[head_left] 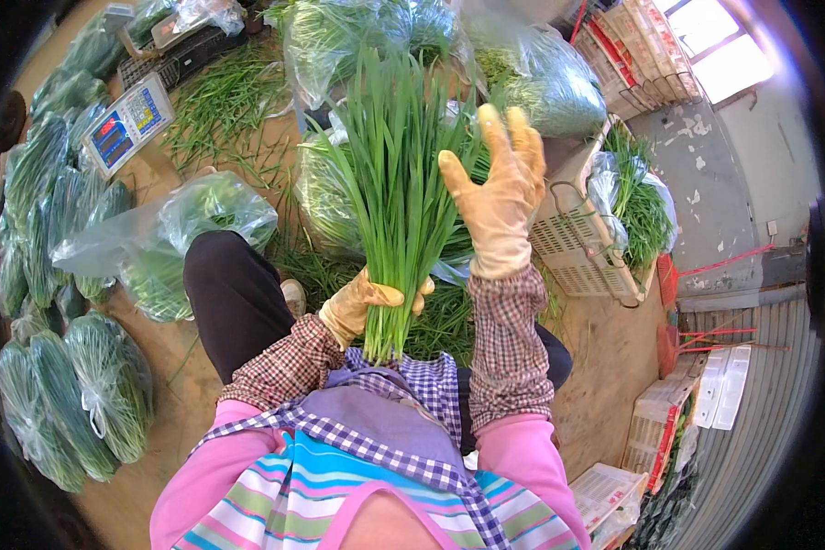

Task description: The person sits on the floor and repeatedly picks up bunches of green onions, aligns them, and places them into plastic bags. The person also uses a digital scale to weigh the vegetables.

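My left hand (362,304), in a cream-orange rubber glove, is closed around the lower stems of a thick bunch of garlic chives (401,188). The bunch stands nearly upright in front of me, its long flat green leaves fanning out at the top and its pale cut ends just above my lap. My right hand (504,183), gloved the same way, is raised beside the leaves on their right. Its thumb and fingers are spread, and nothing is in them. Loose chives (445,321) lie beneath the bunch, partly hidden by it and my arms.
A digital scale display (128,124) stands at the left. Several bagged bundles (73,403) line the left floor, and an open plastic bag of greens (202,238) sits by my knee. Large filled bags (550,82) are at the back. A crate of greens (582,234) stands right.
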Motion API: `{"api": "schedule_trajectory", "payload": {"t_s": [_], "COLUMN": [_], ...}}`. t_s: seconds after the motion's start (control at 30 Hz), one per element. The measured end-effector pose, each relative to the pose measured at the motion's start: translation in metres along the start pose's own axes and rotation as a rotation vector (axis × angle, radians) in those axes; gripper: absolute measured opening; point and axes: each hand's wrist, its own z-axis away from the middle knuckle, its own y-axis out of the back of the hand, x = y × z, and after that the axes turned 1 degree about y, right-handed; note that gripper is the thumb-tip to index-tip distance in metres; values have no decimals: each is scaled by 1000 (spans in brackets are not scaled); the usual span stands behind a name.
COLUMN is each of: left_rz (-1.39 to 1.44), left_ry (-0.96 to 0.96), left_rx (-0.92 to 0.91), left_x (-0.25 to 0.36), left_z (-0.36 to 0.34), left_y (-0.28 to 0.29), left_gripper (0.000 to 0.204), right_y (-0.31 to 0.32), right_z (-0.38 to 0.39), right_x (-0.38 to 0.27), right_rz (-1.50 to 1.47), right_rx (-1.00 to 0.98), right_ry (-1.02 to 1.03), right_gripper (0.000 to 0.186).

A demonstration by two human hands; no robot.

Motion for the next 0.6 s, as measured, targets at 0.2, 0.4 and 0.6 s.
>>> {"api": "schedule_trajectory", "payload": {"t_s": [0.2, 0.4, 0.6], "left_rz": [133, 49, -210], "left_ry": [11, -50, -94], "left_rx": [184, 310, 293], "left_x": [1, -3, -1], "left_z": [3, 6, -7], "left_y": [0, 18, 16], "left_gripper": [59, 53, 50], "right_y": [-5, 50, 81], "right_z": [22, 34, 75], "right_x": [8, 46, 44], "right_rz": [-907, -1053, -399], "right_rx": [292, 386, -867], "right_ry": [-147, -457, -656], "right_gripper": [14, 20, 61]}}
